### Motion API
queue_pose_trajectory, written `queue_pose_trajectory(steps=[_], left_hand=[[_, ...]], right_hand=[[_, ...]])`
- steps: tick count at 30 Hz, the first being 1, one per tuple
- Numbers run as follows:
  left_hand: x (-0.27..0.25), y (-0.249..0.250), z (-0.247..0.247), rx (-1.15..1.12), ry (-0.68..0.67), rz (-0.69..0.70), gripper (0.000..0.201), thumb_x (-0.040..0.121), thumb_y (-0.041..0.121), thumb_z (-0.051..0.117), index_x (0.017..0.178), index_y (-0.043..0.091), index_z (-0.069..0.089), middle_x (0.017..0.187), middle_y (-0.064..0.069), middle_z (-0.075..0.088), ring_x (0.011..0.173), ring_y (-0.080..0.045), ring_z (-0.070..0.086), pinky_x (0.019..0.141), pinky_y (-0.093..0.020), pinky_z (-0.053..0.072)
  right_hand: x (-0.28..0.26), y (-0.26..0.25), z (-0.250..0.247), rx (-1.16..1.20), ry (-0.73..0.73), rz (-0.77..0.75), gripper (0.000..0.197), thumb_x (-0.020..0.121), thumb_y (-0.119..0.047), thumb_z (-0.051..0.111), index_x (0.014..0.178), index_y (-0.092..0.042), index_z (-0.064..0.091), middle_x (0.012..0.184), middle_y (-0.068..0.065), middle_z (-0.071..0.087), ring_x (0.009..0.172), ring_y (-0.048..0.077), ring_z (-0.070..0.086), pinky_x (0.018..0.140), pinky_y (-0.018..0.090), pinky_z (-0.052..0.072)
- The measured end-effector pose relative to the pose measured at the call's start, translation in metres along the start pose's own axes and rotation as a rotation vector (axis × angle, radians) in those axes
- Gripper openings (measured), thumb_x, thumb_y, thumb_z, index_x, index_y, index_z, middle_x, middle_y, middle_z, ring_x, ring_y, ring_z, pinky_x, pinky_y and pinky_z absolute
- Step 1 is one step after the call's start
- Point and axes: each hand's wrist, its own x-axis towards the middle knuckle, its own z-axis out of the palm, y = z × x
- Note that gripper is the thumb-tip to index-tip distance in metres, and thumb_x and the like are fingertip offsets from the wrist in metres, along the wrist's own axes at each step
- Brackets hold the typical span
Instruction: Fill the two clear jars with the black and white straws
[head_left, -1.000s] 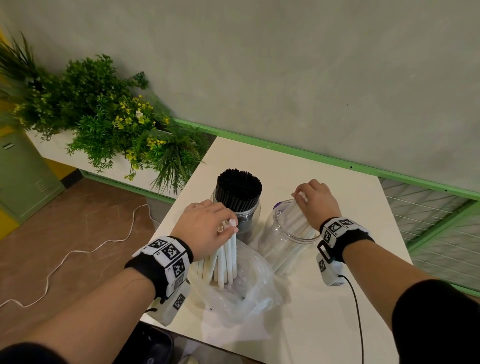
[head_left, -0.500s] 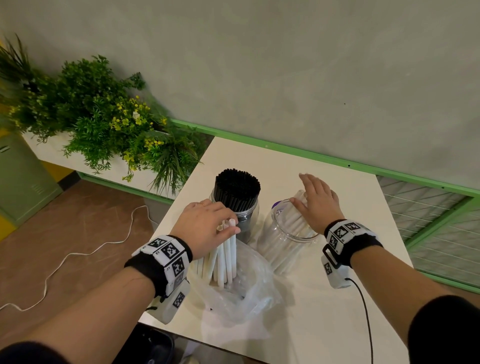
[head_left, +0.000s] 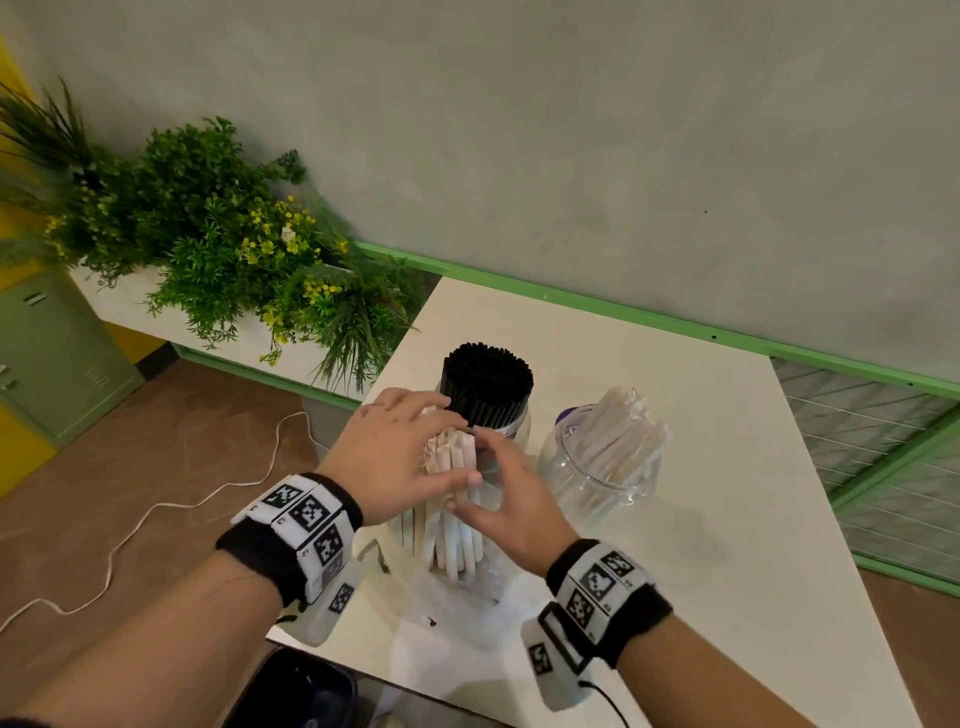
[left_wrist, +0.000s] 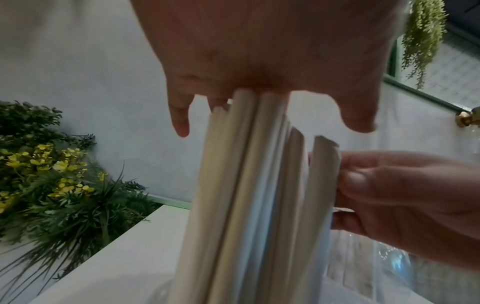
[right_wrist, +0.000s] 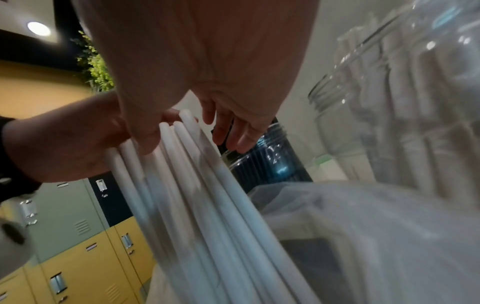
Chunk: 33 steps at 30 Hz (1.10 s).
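A bundle of white straws (head_left: 457, 530) (left_wrist: 254, 205) (right_wrist: 194, 195) stands upright out of a clear plastic bag (head_left: 467, 597) at the table's near edge. My left hand (head_left: 441, 447) (left_wrist: 270, 123) caps the bundle's top, fingers curled round it. My right hand (head_left: 483, 483) (left_wrist: 345, 201) (right_wrist: 189, 142) holds the bundle from the right, thumb in front and fingers behind. Just beyond stands a clear jar (head_left: 511, 421) packed with black straws (head_left: 485, 379). To its right a second clear jar (head_left: 597, 483) (right_wrist: 415, 102) holds several white straws (head_left: 618, 431), leaning.
The white table (head_left: 701, 545) meets a grey wall with a green rail. A planter of green plants (head_left: 208, 244) stands to the left. A white cable (head_left: 156, 514) lies on the floor, green lockers (head_left: 52, 353) are far left, and a dark bin (head_left: 306, 691) sits under the near edge.
My right hand has left the right jar's mouth and come left onto the straw bundle. My left hand keeps its hold on the bundle's top.
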Motion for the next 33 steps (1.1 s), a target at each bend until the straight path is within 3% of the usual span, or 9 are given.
queue_pose_trajectory(steps=[4, 7, 12, 16, 18, 20, 25, 30, 33], left_hand=[[-0.017, -0.004, 0.004, -0.065, -0.048, -0.001, 0.08, 0.066, 0.079, 0.044, 0.134, 0.036, 0.039, 0.137, 0.014, 0.038, 0.124, -0.012, 0.031, 0.102, -0.033, 0.037], [-0.021, -0.007, 0.008, -0.137, 0.011, -0.038, 0.062, 0.072, 0.064, 0.046, 0.127, 0.036, 0.044, 0.127, 0.016, 0.045, 0.115, -0.01, 0.036, 0.097, -0.027, 0.035], [-0.022, -0.012, 0.012, -0.249, 0.051, -0.113, 0.047, 0.076, 0.055, 0.042, 0.119, 0.039, 0.05, 0.117, 0.019, 0.052, 0.103, -0.008, 0.042, 0.088, -0.026, 0.034], [-0.018, -0.007, 0.009, -0.242, 0.039, -0.166, 0.047, 0.079, 0.048, 0.041, 0.125, 0.037, 0.048, 0.115, 0.014, 0.056, 0.103, -0.013, 0.046, 0.085, -0.025, 0.034], [-0.016, -0.005, 0.008, -0.2, 0.02, -0.167, 0.049, 0.079, 0.049, 0.038, 0.127, 0.038, 0.047, 0.113, 0.012, 0.057, 0.101, -0.016, 0.047, 0.085, -0.026, 0.035], [-0.014, -0.005, 0.009, -0.178, 0.008, -0.174, 0.052, 0.076, 0.054, 0.032, 0.122, 0.038, 0.052, 0.109, 0.01, 0.057, 0.099, -0.018, 0.049, 0.087, -0.029, 0.038], [-0.013, -0.005, 0.011, -0.137, 0.009, -0.172, 0.051, 0.075, 0.057, 0.028, 0.109, 0.033, 0.058, 0.105, 0.009, 0.057, 0.095, -0.02, 0.049, 0.086, -0.03, 0.038], [-0.012, -0.005, 0.009, -0.135, 0.015, -0.134, 0.054, 0.076, 0.058, 0.028, 0.11, 0.031, 0.059, 0.106, 0.01, 0.058, 0.095, -0.018, 0.048, 0.084, -0.023, 0.029], [-0.014, -0.006, 0.01, -0.128, 0.02, -0.125, 0.054, 0.077, 0.059, 0.028, 0.113, 0.031, 0.059, 0.106, 0.009, 0.057, 0.095, -0.018, 0.047, 0.083, -0.024, 0.03]], right_hand=[[0.011, 0.01, 0.014, 0.025, -0.028, 0.068, 0.077, 0.077, -0.046, 0.069, 0.142, -0.024, 0.036, 0.132, -0.006, 0.052, 0.119, 0.008, 0.05, 0.101, 0.028, 0.044], [0.018, 0.008, 0.016, 0.07, 0.006, 0.09, 0.055, 0.08, -0.03, 0.074, 0.129, -0.023, 0.051, 0.116, -0.006, 0.061, 0.105, 0.004, 0.057, 0.092, 0.028, 0.048], [0.022, 0.011, 0.017, 0.16, 0.002, 0.173, 0.041, 0.076, -0.037, 0.073, 0.112, -0.021, 0.063, 0.103, -0.003, 0.068, 0.096, 0.012, 0.064, 0.087, 0.04, 0.053], [0.021, 0.008, 0.02, 0.216, 0.029, 0.195, 0.032, 0.074, -0.027, 0.07, 0.103, -0.014, 0.063, 0.096, 0.006, 0.068, 0.087, 0.017, 0.064, 0.079, 0.03, 0.053], [0.021, 0.006, 0.023, 0.245, 0.031, 0.196, 0.027, 0.076, -0.018, 0.07, 0.099, -0.009, 0.061, 0.093, 0.013, 0.066, 0.081, 0.017, 0.06, 0.076, 0.031, 0.051], [0.021, 0.004, 0.024, 0.268, 0.048, 0.2, 0.026, 0.076, -0.017, 0.066, 0.1, -0.007, 0.061, 0.095, 0.015, 0.065, 0.082, 0.02, 0.059, 0.079, 0.033, 0.051], [0.018, -0.001, 0.025, 0.284, 0.087, 0.203, 0.026, 0.077, -0.017, 0.065, 0.1, -0.006, 0.061, 0.092, 0.016, 0.065, 0.079, 0.009, 0.056, 0.073, 0.025, 0.049], [0.018, -0.008, 0.026, 0.208, 0.148, 0.146, 0.024, 0.084, -0.011, 0.069, 0.101, -0.015, 0.053, 0.083, -0.005, 0.061, 0.071, 0.0, 0.054, 0.065, 0.016, 0.045], [0.014, -0.008, 0.025, 0.132, 0.189, 0.096, 0.034, 0.086, -0.019, 0.067, 0.112, -0.025, 0.046, 0.091, -0.011, 0.058, 0.081, 0.002, 0.057, 0.071, 0.017, 0.047]])
